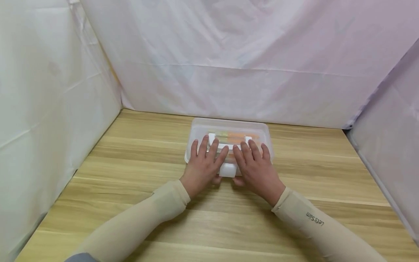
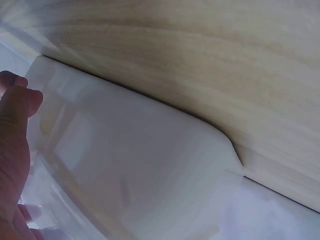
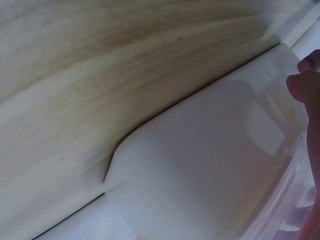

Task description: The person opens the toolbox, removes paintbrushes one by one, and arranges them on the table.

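Note:
A lidded, translucent plastic box (image 1: pixel 229 124) stands on the table, with a white carry handle (image 1: pixel 226 146) on its lid and a white latch (image 1: pixel 227 170) at the middle of its front. Orange and yellow-green items (image 1: pixel 237 137) show blurred through the lid. The left hand (image 1: pixel 201 168) rests spread, nearly straight fingers on the left part of the lid. Mirroring it, the right hand (image 1: pixel 258 171) lays its fingers on the right part. Both thumbs sit low before the front wall, either side of the latch; whether they press it cannot be told. The box's pale wall (image 2: pixel 135 145) fills much of each wrist view.
The wood-grain table (image 1: pixel 157 145) carries the box near its back edge. White cloth (image 1: pixel 212 54) hangs behind, and more cloth walls the left and right sides. Pale sleeves (image 1: pixel 140 218) cover both forearms.

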The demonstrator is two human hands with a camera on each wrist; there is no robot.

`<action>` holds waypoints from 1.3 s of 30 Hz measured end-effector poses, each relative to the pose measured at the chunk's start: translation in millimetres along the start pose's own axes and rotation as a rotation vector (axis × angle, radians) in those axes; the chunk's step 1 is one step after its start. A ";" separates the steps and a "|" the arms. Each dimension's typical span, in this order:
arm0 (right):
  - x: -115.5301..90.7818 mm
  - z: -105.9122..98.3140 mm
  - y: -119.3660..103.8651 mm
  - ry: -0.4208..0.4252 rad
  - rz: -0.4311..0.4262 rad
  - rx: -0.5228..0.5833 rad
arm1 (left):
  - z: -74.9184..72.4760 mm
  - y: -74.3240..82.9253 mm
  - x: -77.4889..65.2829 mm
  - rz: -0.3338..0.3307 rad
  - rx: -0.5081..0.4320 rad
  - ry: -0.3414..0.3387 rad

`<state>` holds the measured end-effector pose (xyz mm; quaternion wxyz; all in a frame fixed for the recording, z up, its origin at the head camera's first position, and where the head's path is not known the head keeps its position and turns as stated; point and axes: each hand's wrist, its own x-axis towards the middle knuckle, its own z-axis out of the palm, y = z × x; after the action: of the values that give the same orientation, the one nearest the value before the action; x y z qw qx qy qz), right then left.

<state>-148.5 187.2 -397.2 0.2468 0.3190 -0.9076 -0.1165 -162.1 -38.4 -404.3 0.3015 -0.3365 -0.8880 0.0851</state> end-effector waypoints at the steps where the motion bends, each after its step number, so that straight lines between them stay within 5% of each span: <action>1: -0.8 -0.8 0.0 -0.001 0.000 0.000 | -0.2 0.5 -0.3 0.004 0.002 0.001; 12: -5.3 -11.4 2.5 -0.029 0.025 0.065 | -5.4 0.1 1.8 0.031 -0.034 -0.038; 16: -6.2 -12.4 7.4 0.007 0.021 0.148 | -7.3 -3.4 1.2 0.016 -0.103 -0.056; 24: -4.8 -9.4 18.8 0.121 0.005 0.317 | -9.8 -10.7 -2.6 -0.044 -0.184 0.017; 30: -6.8 -5.9 20.5 0.148 0.023 0.282 | -8.7 -11.2 -0.6 -0.050 -0.207 0.050; 39: -9.7 -6.2 18.3 0.114 0.021 0.252 | -7.9 -10.8 -4.9 -0.040 -0.222 0.003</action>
<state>-148.3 207.1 -388.8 0.2573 0.3439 -0.9029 0.0192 -160.4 -50.2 -396.5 0.2651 -0.3502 -0.8982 -0.0205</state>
